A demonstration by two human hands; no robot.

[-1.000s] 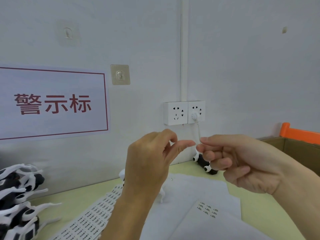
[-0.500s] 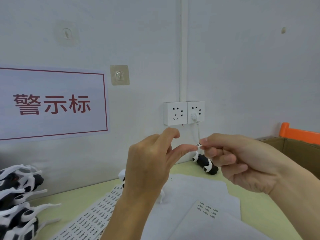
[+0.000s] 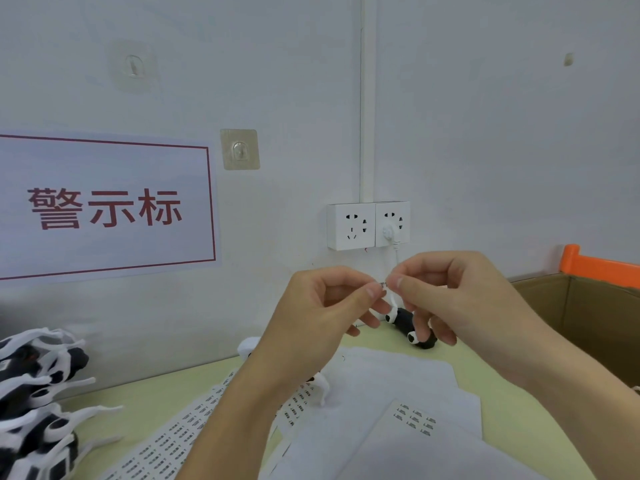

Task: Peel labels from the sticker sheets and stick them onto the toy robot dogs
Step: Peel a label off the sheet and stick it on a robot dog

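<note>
Pinching tiny label point(image 3: 382, 285) between left hand point(image 3: 313, 317) and right hand point(image 3: 460, 306); we risk folding it onto itself.

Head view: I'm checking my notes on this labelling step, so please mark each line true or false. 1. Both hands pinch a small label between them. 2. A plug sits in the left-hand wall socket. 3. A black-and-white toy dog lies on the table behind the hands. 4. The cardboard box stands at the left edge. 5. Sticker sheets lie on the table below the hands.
1. True: the left hand and right hand meet at the small label.
2. False: the plug is in the right-hand wall socket.
3. True: the toy dog lies there.
4. False: the cardboard box is at the right.
5. True: the sticker sheets lie there.
</note>
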